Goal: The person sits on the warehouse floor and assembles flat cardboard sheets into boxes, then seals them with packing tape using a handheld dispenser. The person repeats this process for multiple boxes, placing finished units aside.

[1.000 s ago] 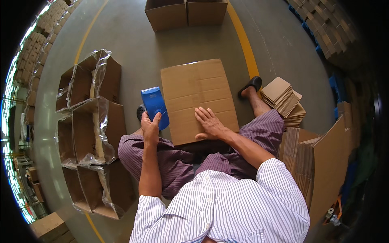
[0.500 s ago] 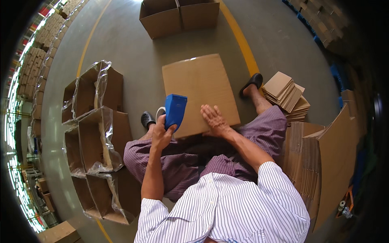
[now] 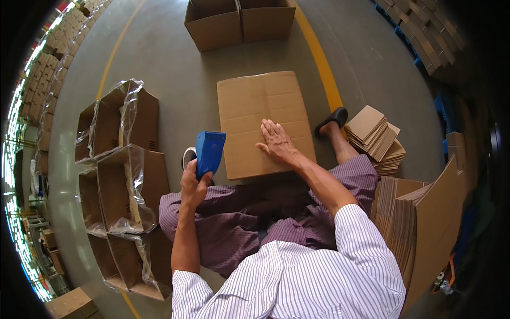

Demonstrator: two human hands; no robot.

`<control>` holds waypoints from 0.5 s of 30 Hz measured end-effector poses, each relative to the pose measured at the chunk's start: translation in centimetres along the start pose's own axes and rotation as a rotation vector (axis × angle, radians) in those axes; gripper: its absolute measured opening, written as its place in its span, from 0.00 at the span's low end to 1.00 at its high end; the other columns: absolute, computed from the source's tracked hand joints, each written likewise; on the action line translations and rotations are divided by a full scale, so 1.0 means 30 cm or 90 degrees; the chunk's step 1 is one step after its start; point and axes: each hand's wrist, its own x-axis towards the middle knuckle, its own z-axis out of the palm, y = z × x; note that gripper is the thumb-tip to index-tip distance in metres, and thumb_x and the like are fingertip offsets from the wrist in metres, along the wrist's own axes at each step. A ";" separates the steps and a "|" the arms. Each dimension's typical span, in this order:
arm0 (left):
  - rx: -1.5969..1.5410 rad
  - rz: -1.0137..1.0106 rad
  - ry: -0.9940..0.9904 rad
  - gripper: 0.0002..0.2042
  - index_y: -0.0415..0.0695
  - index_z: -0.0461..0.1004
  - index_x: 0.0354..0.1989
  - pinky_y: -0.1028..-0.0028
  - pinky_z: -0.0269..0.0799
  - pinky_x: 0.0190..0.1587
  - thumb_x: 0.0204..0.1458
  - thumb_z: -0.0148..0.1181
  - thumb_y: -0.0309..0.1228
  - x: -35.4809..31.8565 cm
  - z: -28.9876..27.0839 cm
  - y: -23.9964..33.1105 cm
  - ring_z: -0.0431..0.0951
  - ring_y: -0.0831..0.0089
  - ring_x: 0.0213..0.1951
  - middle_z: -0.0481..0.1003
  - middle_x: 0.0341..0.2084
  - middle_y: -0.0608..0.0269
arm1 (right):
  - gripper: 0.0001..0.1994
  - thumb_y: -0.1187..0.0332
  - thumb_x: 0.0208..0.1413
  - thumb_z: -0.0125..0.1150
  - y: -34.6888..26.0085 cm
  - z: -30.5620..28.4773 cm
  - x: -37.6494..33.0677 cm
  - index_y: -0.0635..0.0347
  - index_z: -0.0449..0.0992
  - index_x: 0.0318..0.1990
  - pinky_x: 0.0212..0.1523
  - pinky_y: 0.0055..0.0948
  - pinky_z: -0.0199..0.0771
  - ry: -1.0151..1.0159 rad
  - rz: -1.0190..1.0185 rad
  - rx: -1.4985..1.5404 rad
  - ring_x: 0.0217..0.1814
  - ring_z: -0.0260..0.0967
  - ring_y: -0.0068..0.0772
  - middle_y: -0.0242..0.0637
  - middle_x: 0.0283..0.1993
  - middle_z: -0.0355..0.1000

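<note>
A closed cardboard box [image 3: 255, 98] lies between my legs with its broad face up. My right hand [image 3: 277, 141] rests flat on that face, near its middle, with the fingers stretched out and holding nothing. Just left of the box, my left hand [image 3: 194, 183] grips a blue tape dispenser [image 3: 210, 154] by its lower end. A white ring, likely the tape roll [image 3: 188, 157], shows beside the dispenser. The dispenser is raised and overlaps the box's left edge in view; whether they touch I cannot tell.
Open cartons with clear plastic liners [image 3: 119, 181] stand in rows at my left. An open divided carton [image 3: 239, 26] is ahead. To my right are a stack of small cardboard pieces [image 3: 372, 130] and upright flattened cardboard [image 3: 396, 212]. Yellow lines [image 3: 319, 53] cross the grey floor.
My left hand has drawn the tape dispenser left and slightly toward me, off the box's near left corner. My right hand has slid from the near edge farther onto the box.
</note>
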 end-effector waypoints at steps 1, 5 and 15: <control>0.009 -0.001 0.011 0.20 0.39 0.69 0.50 0.61 0.72 0.42 0.47 0.65 0.23 0.003 0.005 -0.028 0.76 0.54 0.41 0.76 0.35 0.48 | 0.38 0.44 0.63 0.45 -0.002 0.002 0.054 0.70 0.54 0.68 0.74 0.46 0.38 -0.004 0.025 -0.009 0.78 0.37 0.47 0.49 0.75 0.44; 0.166 0.083 0.007 0.21 0.39 0.70 0.50 0.59 0.70 0.45 0.45 0.65 0.23 0.017 0.025 -0.020 0.75 0.48 0.40 0.76 0.35 0.46 | 0.36 0.47 0.64 0.44 0.051 0.013 0.216 0.69 0.53 0.68 0.74 0.47 0.37 -0.004 0.064 -0.045 0.78 0.36 0.47 0.48 0.75 0.44; 0.225 0.139 -0.045 0.22 0.37 0.70 0.49 0.58 0.68 0.48 0.44 0.67 0.24 0.032 0.040 0.074 0.75 0.47 0.43 0.77 0.40 0.47 | 0.38 0.42 0.62 0.45 0.158 -0.008 0.475 0.62 0.54 0.70 0.71 0.44 0.38 0.104 0.110 -0.162 0.76 0.41 0.42 0.38 0.75 0.46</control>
